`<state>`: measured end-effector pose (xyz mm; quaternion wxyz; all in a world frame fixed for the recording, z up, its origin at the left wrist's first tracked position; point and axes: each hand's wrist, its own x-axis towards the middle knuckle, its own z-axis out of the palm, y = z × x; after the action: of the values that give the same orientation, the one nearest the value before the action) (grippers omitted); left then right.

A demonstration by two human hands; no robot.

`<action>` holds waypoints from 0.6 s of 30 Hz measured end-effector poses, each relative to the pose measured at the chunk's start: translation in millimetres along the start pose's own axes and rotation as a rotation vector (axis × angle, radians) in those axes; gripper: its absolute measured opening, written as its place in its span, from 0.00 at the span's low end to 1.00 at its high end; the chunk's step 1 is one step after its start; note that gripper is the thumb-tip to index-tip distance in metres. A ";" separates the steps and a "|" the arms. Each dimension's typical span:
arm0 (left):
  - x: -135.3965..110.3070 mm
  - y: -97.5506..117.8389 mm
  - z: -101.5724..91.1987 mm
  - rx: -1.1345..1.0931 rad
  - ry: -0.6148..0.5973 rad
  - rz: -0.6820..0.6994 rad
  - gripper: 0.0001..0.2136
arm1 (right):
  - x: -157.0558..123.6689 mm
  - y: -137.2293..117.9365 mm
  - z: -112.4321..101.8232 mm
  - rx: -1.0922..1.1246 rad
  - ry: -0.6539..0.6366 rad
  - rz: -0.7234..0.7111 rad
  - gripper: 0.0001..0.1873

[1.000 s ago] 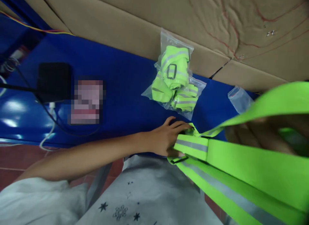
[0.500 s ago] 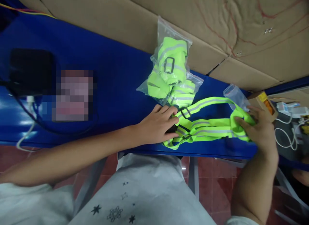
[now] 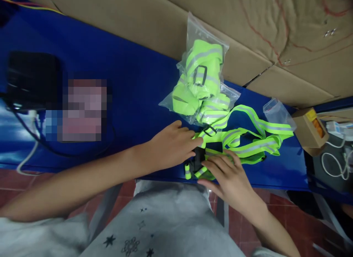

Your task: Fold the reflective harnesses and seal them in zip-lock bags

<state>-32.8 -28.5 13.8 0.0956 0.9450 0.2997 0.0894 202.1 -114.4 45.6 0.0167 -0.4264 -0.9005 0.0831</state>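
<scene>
A neon-yellow reflective strap (image 3: 249, 149) with silver stripes lies in loose loops along the front of the blue table. My left hand (image 3: 173, 144) is at its left end, fingers curled onto the band beside a black slider buckle (image 3: 210, 130). Close by, my right hand (image 3: 227, 176) bends its fingers over the near part at the table's front edge, thumb below. A black piece (image 3: 198, 159) of the strap shows between my hands. What lies under both sets of fingertips is partly hidden.
Clear zip bags (image 3: 205, 71) of folded neon straps lie behind my hands. An empty zip bag (image 3: 278, 111) and a small cardboard box (image 3: 310, 130) are at right. A black case (image 3: 31, 80) with cables is at left. Cardboard (image 3: 132, 32) lines the back.
My right hand has let go of the strap's right end and moved left to its near part beside my left hand. The right loops have dropped into looser folds. My left hand stays at the left end.
</scene>
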 end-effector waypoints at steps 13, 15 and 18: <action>3.2 16.2 20.3 -0.136 0.083 0.268 0.12 | -20.9 -15.5 3.9 0.040 0.071 0.182 0.23; 5.3 17.3 24.9 -0.108 0.112 0.262 0.14 | -18.2 -20.7 13.5 0.016 0.118 0.256 0.30; 9.0 19.8 29.0 -0.039 0.167 0.238 0.14 | -17.1 -24.8 26.7 -0.080 0.155 0.373 0.35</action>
<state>-8.2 -42.8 -8.5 0.0774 0.9611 0.1904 0.1843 191.3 -146.6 24.1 0.0536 -0.5913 -0.8045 0.0159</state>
